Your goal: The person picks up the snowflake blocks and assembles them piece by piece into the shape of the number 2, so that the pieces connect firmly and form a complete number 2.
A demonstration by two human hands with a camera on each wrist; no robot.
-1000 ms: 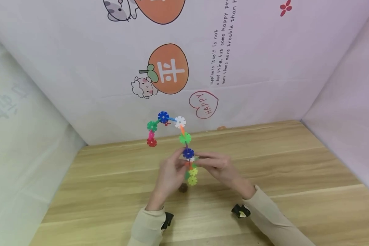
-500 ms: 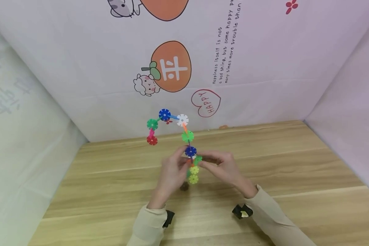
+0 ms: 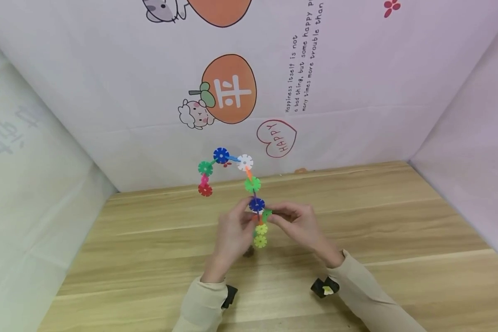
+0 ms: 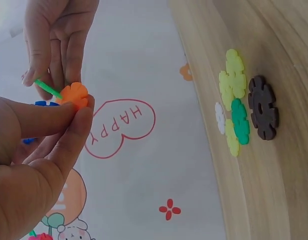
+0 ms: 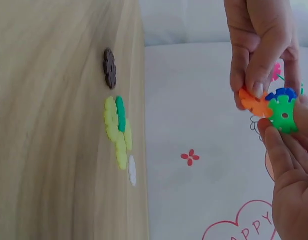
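Observation:
My left hand [image 3: 234, 233] pinches an orange notched snowflake disc [image 4: 76, 93] between thumb and fingers. With its fingertips my right hand [image 3: 300, 227] grips a green snowflake disc [image 5: 283, 114], whose edge meets the orange one. A dark blue disc [image 3: 257, 204] sits just behind them, part of a curved chain of interlocked discs. The chain rises past a light green disc [image 3: 252, 184] and a white disc [image 3: 245, 162], bends left over another blue disc [image 3: 221, 156], and hangs down to a red disc [image 3: 205, 190]. Fingers hide part of the join.
On the wooden table [image 3: 149, 258] below the hands lie yellow discs [image 4: 234, 75], a dark green disc [image 4: 239, 121], a white disc [image 4: 220, 118] and a dark brown disc [image 4: 263, 107]. A printed white backdrop [image 3: 348, 92] stands behind the table.
The green disc, mostly hidden behind the right fingers a second ago, now shows at their tips beside the chain. Both hands and the chain stay in nearly the same place.

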